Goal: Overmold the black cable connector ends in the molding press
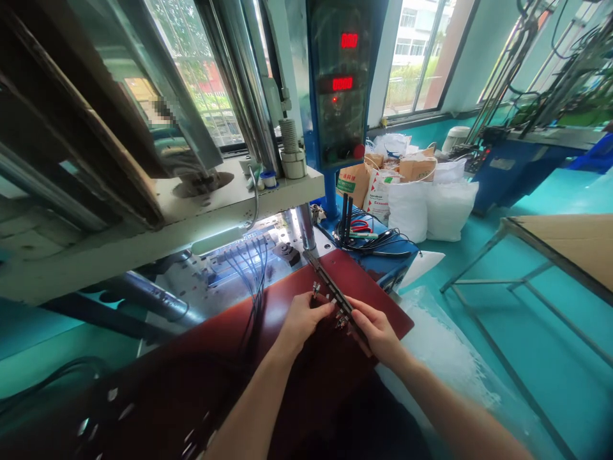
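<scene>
My right hand (pixel 376 324) is closed on the near end of a long, narrow dark bar (pixel 328 280) with slots along its length. The bar lies at a slant above the dark red board (pixel 282 300), its far end toward the machine. My left hand (pixel 304 319) is closed beside the bar, fingers pinched, with a small shiny metal part (pixel 316 289) sticking up from them. More small metal pieces (pixel 341 318) sit between the two hands along the bar; their exact kind is too small to tell. On the board, left of my left hand, runs a bunch of thin cables (pixel 258 297).
A machine press with a pale plate (pixel 230 220) and steel columns stands at left and ahead. Beside it is a control box (pixel 339 83) with red digits. Black cables and red-handled scissors (pixel 360 225) lie behind the board. White sacks (pixel 450 207) and a table (pixel 569 246) are at right.
</scene>
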`<action>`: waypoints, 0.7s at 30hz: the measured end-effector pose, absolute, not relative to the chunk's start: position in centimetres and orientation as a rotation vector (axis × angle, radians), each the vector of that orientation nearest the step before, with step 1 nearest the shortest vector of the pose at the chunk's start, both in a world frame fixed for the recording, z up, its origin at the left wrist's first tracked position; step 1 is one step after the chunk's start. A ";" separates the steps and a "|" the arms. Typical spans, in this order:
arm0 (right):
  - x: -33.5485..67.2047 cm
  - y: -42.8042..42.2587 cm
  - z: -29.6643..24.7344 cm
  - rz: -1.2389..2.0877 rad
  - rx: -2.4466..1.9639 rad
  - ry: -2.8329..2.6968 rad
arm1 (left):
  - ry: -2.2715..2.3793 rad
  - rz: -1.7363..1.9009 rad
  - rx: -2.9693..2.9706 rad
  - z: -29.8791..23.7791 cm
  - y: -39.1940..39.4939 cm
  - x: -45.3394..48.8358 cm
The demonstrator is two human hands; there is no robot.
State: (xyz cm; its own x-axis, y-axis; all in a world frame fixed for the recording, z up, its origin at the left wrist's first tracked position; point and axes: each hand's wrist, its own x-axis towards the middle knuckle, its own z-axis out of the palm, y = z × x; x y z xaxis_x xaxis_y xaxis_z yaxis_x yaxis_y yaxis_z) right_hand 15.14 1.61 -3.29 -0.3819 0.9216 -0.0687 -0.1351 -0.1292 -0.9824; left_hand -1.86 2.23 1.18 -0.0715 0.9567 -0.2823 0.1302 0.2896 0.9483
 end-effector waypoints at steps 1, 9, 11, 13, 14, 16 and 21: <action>15.1 1.6 -3.4 1.636 -0.955 -1.317 | 1.496 0.958 1.092 1.2 2.2 -1.8; 15.0 1.4 -2.9 1.614 -0.993 -1.349 | 1.516 0.963 1.161 1.5 2.1 -1.8; 15.0 1.4 -2.8 1.615 -0.998 -1.345 | 1.506 0.977 1.129 1.6 2.1 -1.8; 15.0 1.4 -2.9 1.619 -0.987 -1.342 | 1.491 0.984 1.096 1.6 2.0 -1.8; 15.1 1.4 -2.9 1.620 -0.980 -1.342 | 1.486 0.986 1.087 1.6 2.0 -1.8; 15.0 1.4 -3.0 1.620 -0.970 -1.354 | 1.486 1.001 1.104 1.5 2.1 -1.8; 14.6 1.2 -3.0 1.507 -0.988 -1.477 | 1.484 1.090 1.202 0.8 2.1 -1.9</action>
State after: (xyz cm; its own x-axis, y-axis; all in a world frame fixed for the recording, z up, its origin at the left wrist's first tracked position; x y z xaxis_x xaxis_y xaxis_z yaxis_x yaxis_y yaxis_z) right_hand 14.55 1.25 -3.03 -0.3846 0.9231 -0.0029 -0.0157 -0.0097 -0.9998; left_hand -1.91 2.13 0.76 -0.1136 0.9868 -0.1157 0.1845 0.1354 0.9735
